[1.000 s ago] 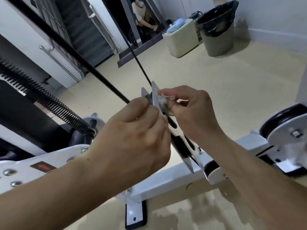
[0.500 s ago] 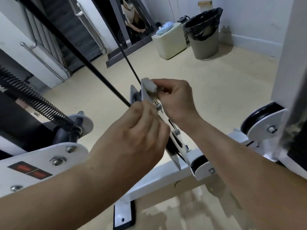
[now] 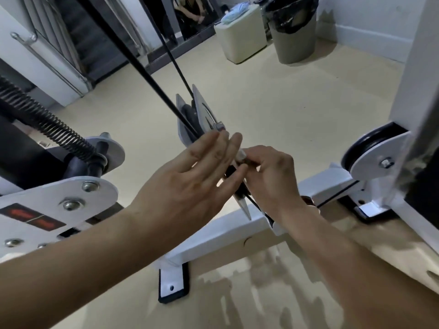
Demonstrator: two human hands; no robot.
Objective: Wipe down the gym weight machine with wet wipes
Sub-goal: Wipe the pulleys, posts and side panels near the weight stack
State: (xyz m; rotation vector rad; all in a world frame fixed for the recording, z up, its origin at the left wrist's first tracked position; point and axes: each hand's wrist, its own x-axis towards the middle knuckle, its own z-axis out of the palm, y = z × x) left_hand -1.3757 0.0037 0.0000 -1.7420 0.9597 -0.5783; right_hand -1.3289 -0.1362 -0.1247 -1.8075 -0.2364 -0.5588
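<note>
Mid-task by the look: right hand [image 3: 273,176] pinches small white wet wipe [image 3: 241,157] on edge of white metal pulley bracket [image 3: 204,108], left hand [image 3: 190,181] flat-fingered alongside; white steel base beam [image 3: 225,233] probably pending.

A pale cream floor [image 3: 297,103] runs back to a white wall [image 3: 370,17] with a low skirting board, and the floor's near part is glossy with blurred reflections. By the wall stands a grey waste bin [image 3: 297,43] lined with a black bag, and just to its left a cream box [image 3: 242,43] with a bluish bundle [image 3: 234,14] on top. At far left, dark stairs [image 3: 80,41] rise behind a metal handrail [image 3: 47,59].
</note>
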